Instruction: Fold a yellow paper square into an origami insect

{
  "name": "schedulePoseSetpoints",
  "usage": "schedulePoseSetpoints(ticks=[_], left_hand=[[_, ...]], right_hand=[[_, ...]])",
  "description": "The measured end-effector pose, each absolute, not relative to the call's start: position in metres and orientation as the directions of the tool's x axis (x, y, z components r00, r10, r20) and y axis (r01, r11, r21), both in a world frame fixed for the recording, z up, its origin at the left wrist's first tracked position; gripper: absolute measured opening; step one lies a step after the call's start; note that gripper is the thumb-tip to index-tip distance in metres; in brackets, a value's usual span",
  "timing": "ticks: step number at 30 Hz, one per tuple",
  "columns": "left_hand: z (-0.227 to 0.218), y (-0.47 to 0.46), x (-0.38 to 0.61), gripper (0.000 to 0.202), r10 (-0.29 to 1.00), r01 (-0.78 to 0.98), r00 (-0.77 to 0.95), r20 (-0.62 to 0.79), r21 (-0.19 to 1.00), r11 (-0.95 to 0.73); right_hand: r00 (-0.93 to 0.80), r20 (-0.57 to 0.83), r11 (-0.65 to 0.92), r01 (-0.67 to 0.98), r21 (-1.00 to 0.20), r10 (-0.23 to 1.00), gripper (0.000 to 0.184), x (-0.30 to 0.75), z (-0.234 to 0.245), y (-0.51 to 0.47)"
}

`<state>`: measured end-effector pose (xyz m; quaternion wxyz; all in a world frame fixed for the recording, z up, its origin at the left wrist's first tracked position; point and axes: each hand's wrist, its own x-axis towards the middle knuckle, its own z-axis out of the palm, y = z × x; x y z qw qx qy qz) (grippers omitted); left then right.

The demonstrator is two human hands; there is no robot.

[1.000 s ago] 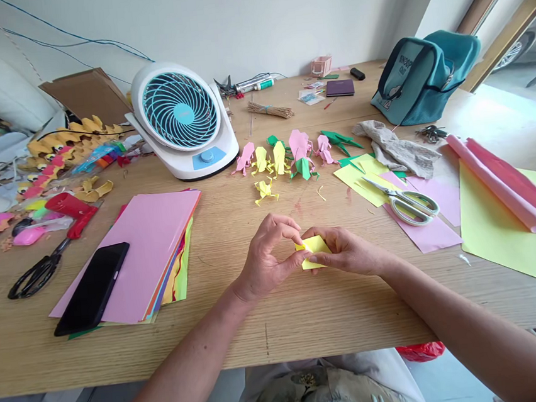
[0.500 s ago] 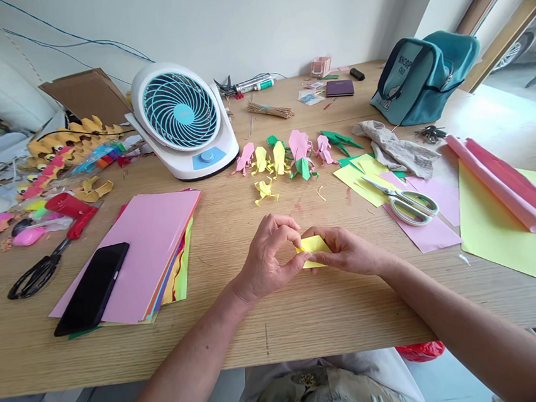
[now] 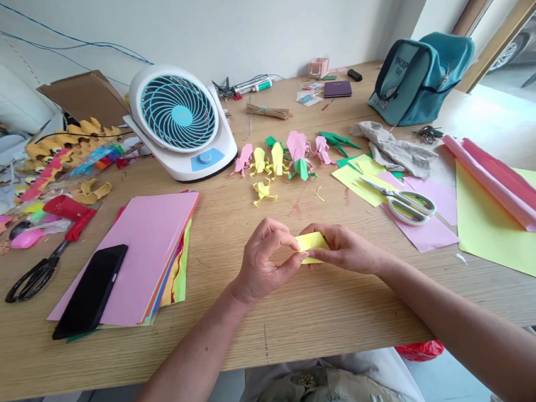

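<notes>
Both hands meet over the near middle of the wooden table (image 3: 308, 323), pinching one small yellow folded paper (image 3: 312, 241) between them. The left hand (image 3: 265, 259) is curled, its thumb and forefinger closed on the paper's left end. The right hand (image 3: 345, 250) grips the right end, fingers on top and thumb underneath. The paper is a pale yellow, already folded into a short, flat, nearly rectangular packet. It is held just above the tabletop with its long side running left to right, and only its top face and a thin lower edge show between the fingers. Beyond it lie a small yellow folded figure (image 3: 263, 190) and a row of pink, yellow and green folded figures (image 3: 287, 156). White-handled scissors (image 3: 403, 202) rest on loose sheets to the right, and a stack of coloured paper (image 3: 153, 243) with a black phone (image 3: 91, 291) on it lies to the left. Against the picture from a second ago, the hands sit in almost the same spot with the same grip. The paper looks a little flatter and more level, with less of its lower flap showing under the fingers.
</notes>
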<state>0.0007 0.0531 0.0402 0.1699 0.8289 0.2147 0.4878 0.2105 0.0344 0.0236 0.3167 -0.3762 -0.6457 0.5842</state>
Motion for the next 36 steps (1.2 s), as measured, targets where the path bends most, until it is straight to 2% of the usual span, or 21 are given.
schedulePoseSetpoints(ticks=[5, 18, 23, 31, 36], left_hand=[[0.0383, 0.0533, -0.0005, 0.012, 0.488, 0.173, 0.443, 0.752, 0.462, -0.869], [0.041, 0.0489, 0.0019, 0.016, 0.463, 0.155, 0.414, 0.783, 0.441, -0.884], [0.0419, 0.0467, 0.0028, 0.014, 0.493, 0.183, 0.415, 0.765, 0.46, -0.868], [0.0426, 0.0491, 0.0035, 0.01, 0.583, 0.273, 0.393, 0.711, 0.515, -0.812], [0.0386, 0.0533, 0.0031, 0.009, 0.609, 0.315, 0.372, 0.7, 0.522, -0.792]], right_hand=[[-0.505, -0.008, 0.078, 0.149, -0.986, 0.863, 0.039, 0.2111, 0.0217, 0.0354], [-0.527, -0.019, 0.042, 0.105, -0.994, 0.85, 0.038, 0.2112, 0.0191, 0.0355], [-0.534, -0.032, 0.002, 0.064, -0.998, 0.845, 0.038, 0.209, 0.0224, 0.0343], [-0.455, -0.007, 0.057, 0.127, -0.99, 0.89, 0.036, 0.2107, 0.0226, 0.0348], [-0.403, 0.02, 0.068, 0.107, -0.992, 0.915, 0.03, 0.2108, 0.0231, 0.0352]])
